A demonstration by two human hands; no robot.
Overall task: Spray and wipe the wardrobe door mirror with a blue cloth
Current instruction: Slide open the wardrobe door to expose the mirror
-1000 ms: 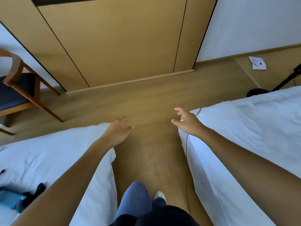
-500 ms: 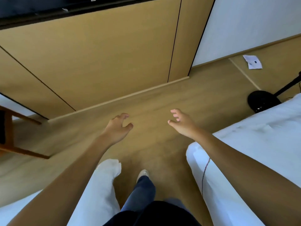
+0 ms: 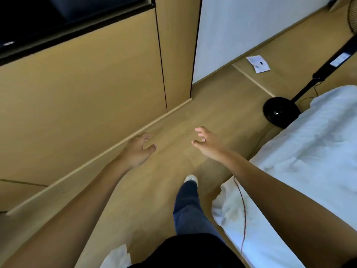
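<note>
Both my arms reach forward over the wooden floor. My left hand (image 3: 138, 149) hangs near the base strip of the wooden wardrobe (image 3: 81, 97), fingers loosely curled and holding nothing. My right hand (image 3: 207, 144) floats to its right with fingers spread, also holding nothing. A dark glossy panel (image 3: 58, 18) sits above the wardrobe's wooden doors at the top left. No blue cloth or spray bottle shows in the head view.
A bed with white sheets (image 3: 309, 161) fills the right side, with a thin red cable (image 3: 242, 209) along its edge. A black fan stand (image 3: 280, 113) stands beside it. A paper slip (image 3: 257, 63) lies on the floor. A corner of white bedding (image 3: 116, 258) shows at the bottom left.
The view has swung right and I have stepped forward between the beds; the chair and left bed have slid out of view, and the fan base has come closer. Both hands stay unloaded.
</note>
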